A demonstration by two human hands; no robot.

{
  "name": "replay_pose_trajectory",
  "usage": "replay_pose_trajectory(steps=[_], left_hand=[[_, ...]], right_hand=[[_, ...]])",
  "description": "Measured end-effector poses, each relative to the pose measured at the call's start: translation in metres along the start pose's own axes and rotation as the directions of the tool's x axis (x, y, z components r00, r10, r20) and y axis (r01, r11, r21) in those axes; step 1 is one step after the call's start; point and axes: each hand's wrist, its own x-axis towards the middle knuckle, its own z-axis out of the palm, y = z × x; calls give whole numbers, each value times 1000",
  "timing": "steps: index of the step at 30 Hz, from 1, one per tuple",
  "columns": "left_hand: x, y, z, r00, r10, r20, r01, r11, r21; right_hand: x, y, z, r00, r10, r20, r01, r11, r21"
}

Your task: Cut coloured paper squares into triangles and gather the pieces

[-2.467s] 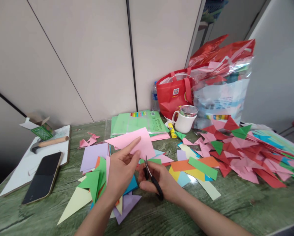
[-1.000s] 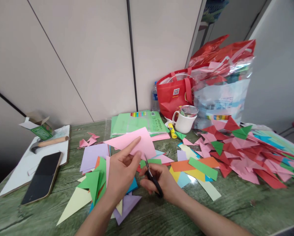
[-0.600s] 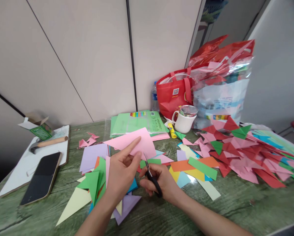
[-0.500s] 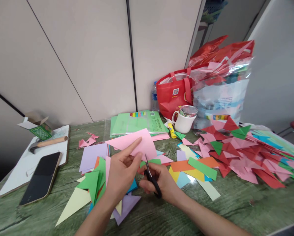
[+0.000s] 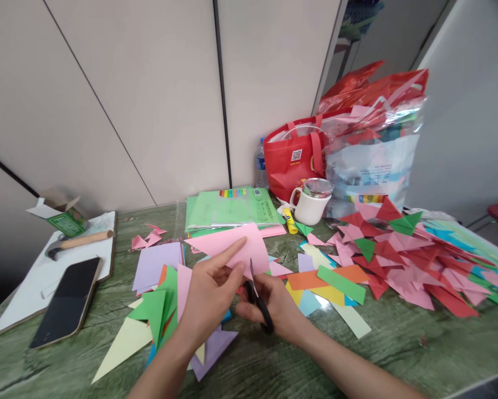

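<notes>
Could read hardly any words. Made out a QR code [image 5: 296, 155] on the front of the red bag [image 5: 286, 176], with a line of yellow print [image 5: 295, 163] below it, too tiny to decipher. Caught upright letters [image 5: 333, 166], seemingly ending in "ER", along the left edge of the plastic bag [image 5: 367, 158] beside it, plus blue print [image 5: 380, 172] blurred past reading. Noticed a barcode [image 5: 257, 192] and a rainbow-striped label [image 5: 233, 193] on the clear packet [image 5: 216, 210] of green paper, with dark printing [image 5: 265, 209] down the right side, likewise illegible. Saw white lettering [image 5: 71, 223] on the green face of the open box [image 5: 64, 219] and a blue bottle label [image 5: 260, 162], both unreadable
</notes>
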Motion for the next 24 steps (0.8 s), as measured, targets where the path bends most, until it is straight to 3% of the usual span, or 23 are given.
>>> replay_pose_trajectory(steps=[24], left_hand=[[-1,-1,0,1000,27,-8,-27,999,18]], right_hand=[[-1,11,-1,999,36,-2,-36,998,54]])
